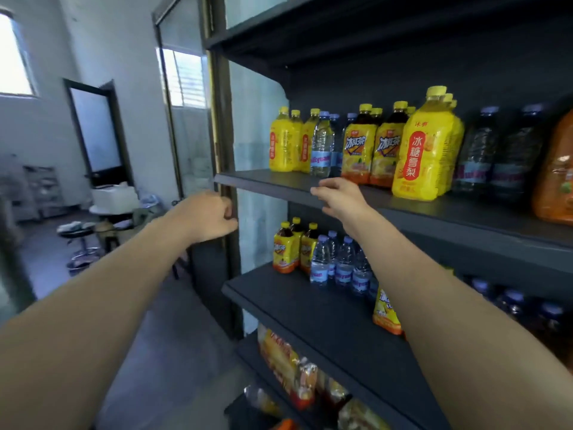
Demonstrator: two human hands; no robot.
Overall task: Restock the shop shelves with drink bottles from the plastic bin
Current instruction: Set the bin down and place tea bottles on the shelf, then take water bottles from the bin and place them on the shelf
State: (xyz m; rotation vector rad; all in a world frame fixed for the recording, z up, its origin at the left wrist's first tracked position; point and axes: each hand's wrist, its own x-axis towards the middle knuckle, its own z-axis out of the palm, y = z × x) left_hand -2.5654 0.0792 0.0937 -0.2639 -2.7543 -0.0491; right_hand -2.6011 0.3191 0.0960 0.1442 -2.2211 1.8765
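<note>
Holding out 2 empty hands, left hand (210, 217) curling into a fist beside the shelf post (228, 119), right hand (338, 197) hovering slack-fingered over the shelf edge (266, 183), 2 iced-tea bottles (356, 153) standing just behind it.

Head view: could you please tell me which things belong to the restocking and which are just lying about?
Job: shelf, yellow bottles, tea bottles, water bottles, left hand, right hand.
Lying about: stool, white box, door.
</note>
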